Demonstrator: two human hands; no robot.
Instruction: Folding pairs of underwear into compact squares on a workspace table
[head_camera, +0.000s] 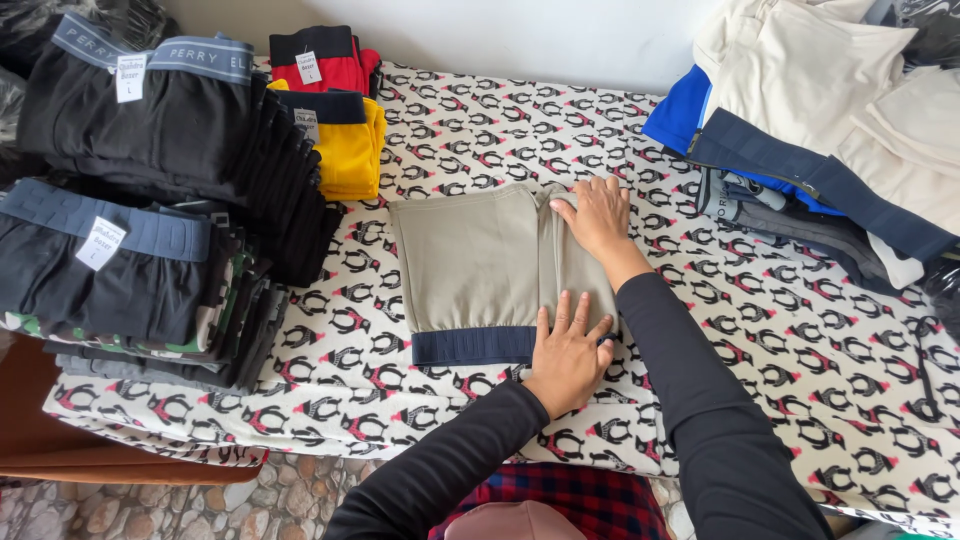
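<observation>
My left hand (568, 352) lay flat — fingers spread — on the near edge of the folded beige garment (480, 265). My right hand (598, 215) pressed open-palmed on its far right corner — holding nothing.

Folded grey-beige cotton boxer shorts (480, 265) (navy elastic waistband nearest the person) are lying flat, centred on the penguin-print cloth.

Matt khaki cloth shorts (480, 265), printed cloth cover (800, 340).
</observation>
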